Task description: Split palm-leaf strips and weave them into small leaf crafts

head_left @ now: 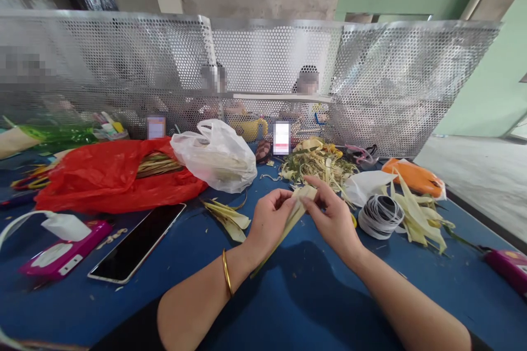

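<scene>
Pinching husk (305,192), two hands (269,219) (335,222); one bangle (226,273)

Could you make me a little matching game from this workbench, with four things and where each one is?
Things
1. pale leaf strip
2. gold bangle
3. orange packet
4. dark-screened phone

Places
A. lying flat beside the magenta power strip
B. between the fingers of the left hand and the right hand
C. near the right edge of the blue table
D. around the left wrist

Right pairs: 1-B, 2-D, 3-C, 4-A
</scene>
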Demonstrator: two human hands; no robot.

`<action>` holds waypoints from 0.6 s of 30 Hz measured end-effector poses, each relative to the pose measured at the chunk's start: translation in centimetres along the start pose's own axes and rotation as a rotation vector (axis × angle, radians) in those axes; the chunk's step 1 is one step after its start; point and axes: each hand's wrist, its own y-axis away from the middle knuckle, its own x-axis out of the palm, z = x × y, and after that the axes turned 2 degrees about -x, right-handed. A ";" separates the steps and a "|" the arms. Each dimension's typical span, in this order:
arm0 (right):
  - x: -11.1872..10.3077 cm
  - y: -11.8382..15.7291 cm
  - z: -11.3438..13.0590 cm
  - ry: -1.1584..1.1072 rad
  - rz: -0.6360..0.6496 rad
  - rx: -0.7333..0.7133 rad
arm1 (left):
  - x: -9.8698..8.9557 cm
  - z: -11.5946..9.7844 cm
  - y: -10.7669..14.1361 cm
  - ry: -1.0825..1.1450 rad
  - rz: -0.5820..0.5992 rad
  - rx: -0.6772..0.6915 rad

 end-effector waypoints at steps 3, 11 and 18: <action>0.0 0.1 -0.1 0.059 0.039 0.000 | -0.1 0.1 0.0 -0.053 0.005 0.051; 0.5 0.0 -0.7 -0.147 0.018 0.077 | 0.4 0.5 -0.3 0.283 -0.086 -0.144; 0.6 -0.5 -1.3 -0.267 0.021 0.158 | 0.3 0.5 -0.3 0.621 0.061 -0.401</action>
